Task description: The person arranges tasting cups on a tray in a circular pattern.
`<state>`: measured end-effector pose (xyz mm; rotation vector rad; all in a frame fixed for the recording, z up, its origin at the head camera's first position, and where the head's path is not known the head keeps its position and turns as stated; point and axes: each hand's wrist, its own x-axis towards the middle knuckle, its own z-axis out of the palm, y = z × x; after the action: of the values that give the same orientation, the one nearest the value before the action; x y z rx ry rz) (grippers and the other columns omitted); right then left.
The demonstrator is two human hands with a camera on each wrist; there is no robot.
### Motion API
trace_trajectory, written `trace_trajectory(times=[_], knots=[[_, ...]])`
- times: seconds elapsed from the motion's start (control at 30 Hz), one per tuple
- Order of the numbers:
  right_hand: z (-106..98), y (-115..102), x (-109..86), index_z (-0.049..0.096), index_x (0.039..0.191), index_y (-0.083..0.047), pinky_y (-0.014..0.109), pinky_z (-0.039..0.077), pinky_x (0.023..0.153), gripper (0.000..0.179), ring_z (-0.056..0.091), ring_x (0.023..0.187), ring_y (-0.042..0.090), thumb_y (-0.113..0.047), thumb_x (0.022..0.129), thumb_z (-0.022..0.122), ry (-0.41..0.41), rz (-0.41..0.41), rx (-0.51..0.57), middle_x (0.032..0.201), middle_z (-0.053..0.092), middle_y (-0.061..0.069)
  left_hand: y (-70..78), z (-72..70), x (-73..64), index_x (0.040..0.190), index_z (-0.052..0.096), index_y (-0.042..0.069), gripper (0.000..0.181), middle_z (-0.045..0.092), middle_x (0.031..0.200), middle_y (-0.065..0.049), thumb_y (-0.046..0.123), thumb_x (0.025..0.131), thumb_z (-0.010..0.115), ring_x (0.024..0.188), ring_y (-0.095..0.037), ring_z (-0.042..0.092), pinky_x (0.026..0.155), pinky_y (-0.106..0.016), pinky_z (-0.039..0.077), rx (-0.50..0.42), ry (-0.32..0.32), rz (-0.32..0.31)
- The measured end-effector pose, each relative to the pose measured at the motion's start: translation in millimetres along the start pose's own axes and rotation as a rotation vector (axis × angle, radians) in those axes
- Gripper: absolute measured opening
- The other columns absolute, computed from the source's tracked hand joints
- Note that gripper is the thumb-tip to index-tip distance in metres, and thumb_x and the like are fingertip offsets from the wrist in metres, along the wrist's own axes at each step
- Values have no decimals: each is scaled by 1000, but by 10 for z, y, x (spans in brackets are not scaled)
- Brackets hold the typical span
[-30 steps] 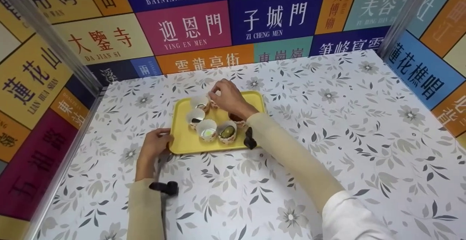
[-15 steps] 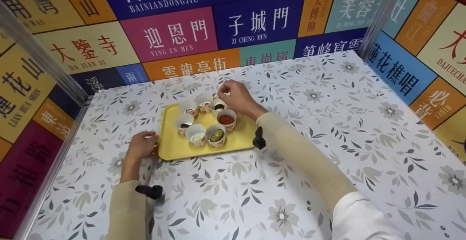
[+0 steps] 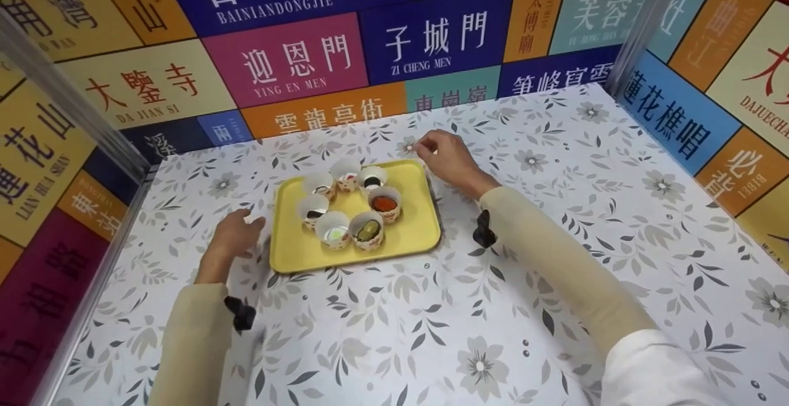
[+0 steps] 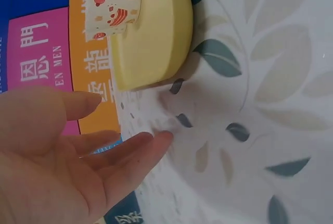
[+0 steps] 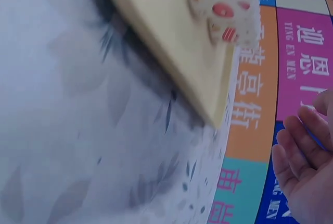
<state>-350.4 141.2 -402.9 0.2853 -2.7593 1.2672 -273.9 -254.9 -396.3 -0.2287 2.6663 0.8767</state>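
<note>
Several patterned paper cups stand in a ring on a yellow tray [image 3: 416, 227]. One cup [image 3: 390, 214] holds an orange-red round thing [image 3: 384, 204], and the cup in front holds a dark green oval thing [image 3: 368, 230]. Something pale with a green patch [image 3: 336, 233] lies in the cup left of that; a black thing [image 3: 372, 180] shows in a back cup. My left hand [image 3: 233, 233] is just off the tray's left edge, fingers relaxed and empty. Beside the tray's back right corner is my right hand [image 3: 453, 158], its fingers loosely bent, with nothing in them in the right wrist view.
A white tablecloth [image 3: 370, 338] with grey leaves and flowers covers the table. Panels with coloured Chinese lettering [image 3: 283, 55] close off the back, left and right sides. Each sleeve carries a black wrist mount, such as the right one [image 3: 484, 229].
The right hand has moved from over the back cups to the right, off the tray. The left hand has let go of the tray's left edge and drawn slightly away. The head view has shifted.
</note>
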Motion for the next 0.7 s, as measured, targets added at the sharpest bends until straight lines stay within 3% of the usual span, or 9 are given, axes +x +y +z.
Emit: trace_trajectory(times=[0.13, 0.2, 0.27, 0.43, 0.53, 0.7], knots=[[-147, 144, -26, 68, 114, -9, 41, 49, 93, 27, 58, 106, 24, -30, 103, 54, 22, 1, -38, 113, 66, 9, 87, -54, 70, 156, 5, -10, 74, 16, 159, -38, 38, 108, 33, 145, -50, 29, 118, -56, 31, 125, 67, 37], [-221, 201, -38, 67, 117, -10, 43, 47, 99, 31, 57, 114, 26, -33, 104, 53, 36, 3, -53, 118, 65, 10, 129, -89, 96, 156, -2, -9, 81, 3, 161, -38, 45, 107, 31, 150, -51, 9, 122, -60, 16, 183, 95, 49], [-303, 247, -50, 64, 125, -10, 46, 44, 107, 38, 52, 125, 27, -38, 104, 51, 43, 18, -77, 128, 62, 10, 162, -123, 112, 157, -8, -5, 85, -7, 162, -35, 53, 106, 27, 151, -52, 1, 121, -64, 14, 227, 109, 48], [-510, 351, -88, 48, 147, -10, 50, 29, 120, 57, 37, 143, 31, -48, 104, 45, 48, 42, -181, 151, 46, 13, 181, -193, 107, 159, -10, 5, 94, -15, 164, -26, 70, 99, 21, 150, -53, -11, 117, -74, 3, 337, 170, 54], [-654, 422, -116, 38, 154, -11, 54, 21, 123, 65, 29, 148, 33, -52, 104, 43, 44, 56, -259, 158, 36, 14, 156, -198, 110, 160, -10, 7, 96, -17, 164, -24, 74, 97, 21, 149, -53, -16, 113, -76, -7, 361, 186, 75], [-939, 492, -141, 24, 160, -13, 61, 9, 123, 76, 15, 154, 38, -59, 101, 40, 27, 90, -398, 166, 21, 15, 102, -208, 110, 160, -7, 8, 95, -16, 164, -24, 72, 98, 22, 148, -53, -17, 109, -79, -13, 389, 228, 112]])
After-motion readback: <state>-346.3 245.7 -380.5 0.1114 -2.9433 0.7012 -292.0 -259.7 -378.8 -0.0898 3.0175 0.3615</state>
